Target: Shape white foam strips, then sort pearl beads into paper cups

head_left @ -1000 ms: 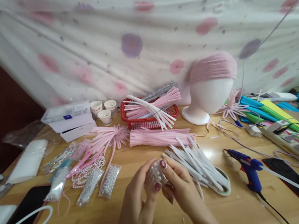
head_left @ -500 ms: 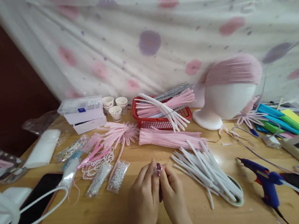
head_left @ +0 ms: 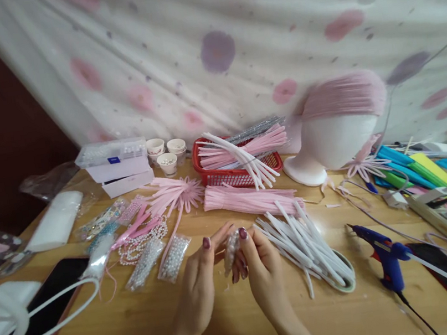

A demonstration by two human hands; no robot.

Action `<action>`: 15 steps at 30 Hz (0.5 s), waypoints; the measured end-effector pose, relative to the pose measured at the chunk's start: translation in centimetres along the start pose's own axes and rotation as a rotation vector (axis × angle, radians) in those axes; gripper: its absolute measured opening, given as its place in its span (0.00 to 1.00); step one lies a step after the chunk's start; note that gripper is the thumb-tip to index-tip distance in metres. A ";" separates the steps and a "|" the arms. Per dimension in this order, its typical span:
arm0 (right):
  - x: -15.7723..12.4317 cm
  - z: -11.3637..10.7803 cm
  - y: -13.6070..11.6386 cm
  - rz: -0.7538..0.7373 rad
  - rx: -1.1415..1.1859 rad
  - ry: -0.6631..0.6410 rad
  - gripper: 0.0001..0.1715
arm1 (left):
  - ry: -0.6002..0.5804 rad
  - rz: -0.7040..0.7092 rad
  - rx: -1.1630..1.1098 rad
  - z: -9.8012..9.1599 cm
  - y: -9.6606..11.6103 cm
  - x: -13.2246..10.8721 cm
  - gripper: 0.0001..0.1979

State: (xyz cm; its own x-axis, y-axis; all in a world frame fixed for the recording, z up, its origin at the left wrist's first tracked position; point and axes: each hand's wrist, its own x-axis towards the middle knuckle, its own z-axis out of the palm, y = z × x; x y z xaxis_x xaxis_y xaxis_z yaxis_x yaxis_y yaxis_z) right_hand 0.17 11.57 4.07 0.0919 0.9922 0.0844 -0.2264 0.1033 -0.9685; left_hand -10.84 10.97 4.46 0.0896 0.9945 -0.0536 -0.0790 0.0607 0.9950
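Between my hands is a small clear bag of pearl beads, standing at a tilt above the wooden table. My right hand pinches it between the thumb and curled fingers. My left hand is on its left side, thumb raised apart from the fingers, which reach behind the bag; their tips are partly hidden. Two more bead bags lie left of my hands, near pearl strings. Pink pipe cleaners lie beyond my hands, and white pipe cleaners spread to their right.
A blue glue gun with a cord lies at right, near a dark phone. Behind stand a red basket, paper cups, a clear-lidded box and a white foam head. A white cable loops over a phone at left.
My hands have moved apart from their closed clasp. The bead bag now shows between them, and my left thumb has lifted away. The whole view has shifted slightly.
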 end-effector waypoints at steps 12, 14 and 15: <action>1.2 -2.5 -3.0 0.016 0.039 -0.177 0.24 | 0.156 0.194 0.029 -0.7 1.4 -1.0 0.20; 1.4 -2.6 -3.3 0.003 0.032 -0.174 0.23 | 0.177 0.230 0.043 -0.5 2.0 -1.1 0.18; 1.5 -2.6 -3.5 -0.001 0.032 -0.175 0.23 | 0.190 0.251 0.049 -0.4 2.3 -1.1 0.18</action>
State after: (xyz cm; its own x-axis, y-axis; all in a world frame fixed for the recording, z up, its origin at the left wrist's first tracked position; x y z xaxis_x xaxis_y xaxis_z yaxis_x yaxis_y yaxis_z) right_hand 3.65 12.53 6.95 -0.0773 0.9888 0.1277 -0.2578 0.1039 -0.9606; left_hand -11.55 10.08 6.75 -0.1144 0.9763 0.1838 -0.0271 -0.1880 0.9818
